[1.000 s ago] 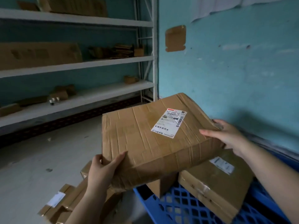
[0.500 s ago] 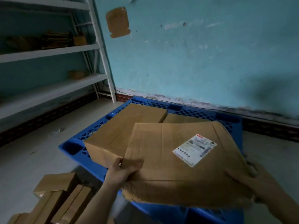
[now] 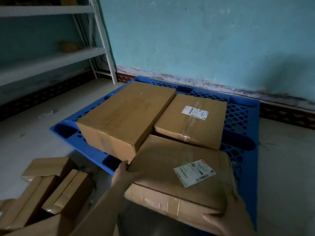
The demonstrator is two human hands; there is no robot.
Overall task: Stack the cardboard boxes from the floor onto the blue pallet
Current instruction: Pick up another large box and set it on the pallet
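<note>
Both hands gripped a creased labelled box over the blue pallet's near edge, left hand and right hand fingers closed on opposite corners, beside 2 boxes.

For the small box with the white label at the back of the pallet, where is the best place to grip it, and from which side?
Grip the labelled box by its two short side walls, reaching from the near right. Its left side lies close against the big box, while bare pallet on its right leaves room for fingers.
</note>
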